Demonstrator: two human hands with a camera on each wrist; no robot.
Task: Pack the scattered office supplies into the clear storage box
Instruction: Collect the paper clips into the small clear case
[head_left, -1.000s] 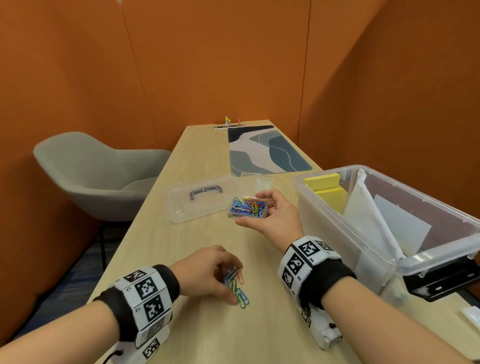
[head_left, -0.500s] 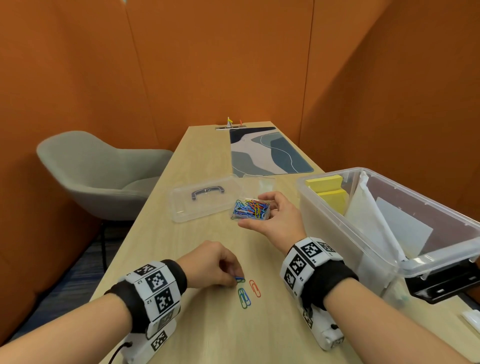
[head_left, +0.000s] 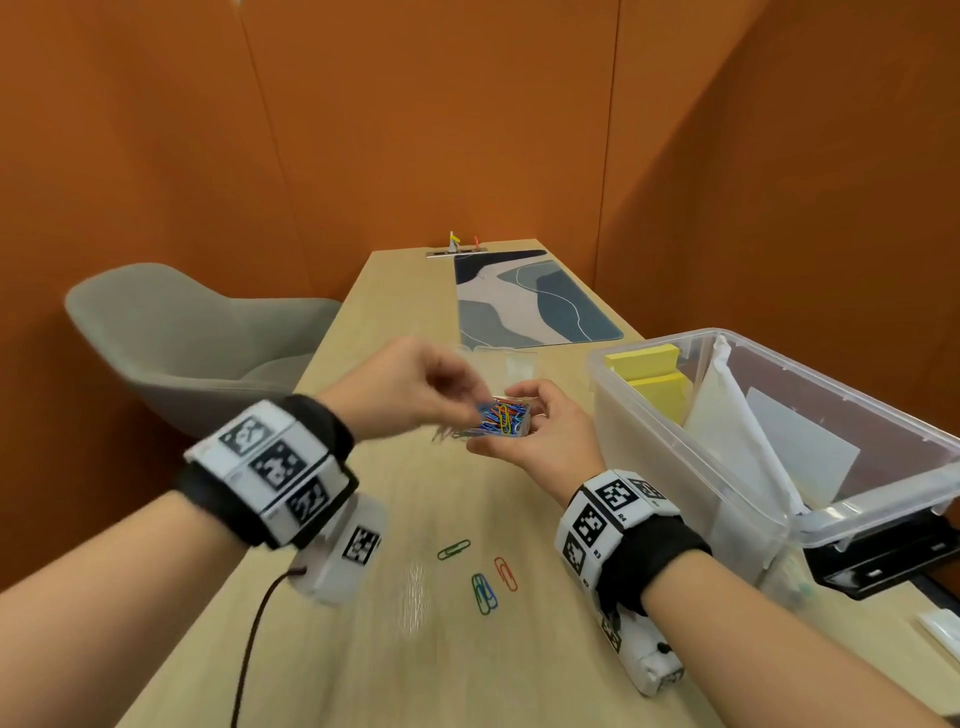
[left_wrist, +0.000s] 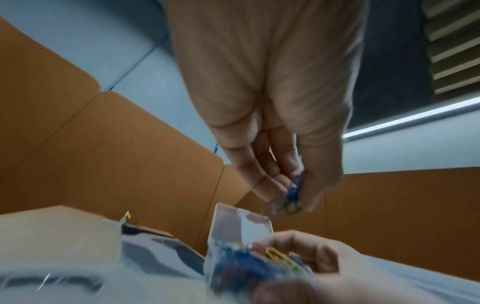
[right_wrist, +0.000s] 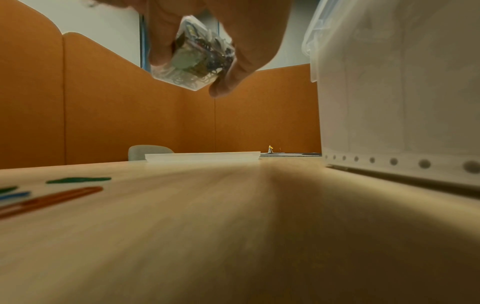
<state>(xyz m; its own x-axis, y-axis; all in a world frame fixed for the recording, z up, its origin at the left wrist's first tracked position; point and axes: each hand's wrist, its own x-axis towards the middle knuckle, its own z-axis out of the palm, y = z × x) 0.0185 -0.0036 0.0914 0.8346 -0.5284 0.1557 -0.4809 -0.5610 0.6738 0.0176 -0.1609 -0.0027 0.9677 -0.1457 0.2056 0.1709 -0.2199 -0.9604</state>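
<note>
while the right hand held it, small clear case: (head_left: 506, 422) sat above the worktop (head_left: 395, 649), open at the top and packed with coloured paper clips, just left of the storage box.
right hand: (head_left: 545, 441) fingers and thumb curled round the small clear case from below; in the right wrist view the case (right_wrist: 197, 61) showed between the fingertips, clear of the worktop (right_wrist: 233, 226).
left hand: (head_left: 400, 395) raised over the case, thumb and fingers pinched narrow on a few paper clips; blurred in the head view.
pinched clips: (left_wrist: 292, 195) blue and green ones hung from the left hand (left_wrist: 272, 102) just above the open rim of the case (left_wrist: 241, 226).
loose paper clips: (head_left: 483, 577) a green one, a red one and a green and blue pair lay on the worktop, between the two wrists, apart from both hands.
clear storage box: (head_left: 737, 499) stood at the right on the worktop, lid off, with yellow sticky notes (head_left: 657, 387) and white paper (head_left: 795, 447) inside.
lid: (right_wrist: 202, 156) flat on the worktop beyond the hands.
desk mat: (head_left: 530, 301) at the far end.
grey chair: (head_left: 182, 343) left of the worktop.
</note>
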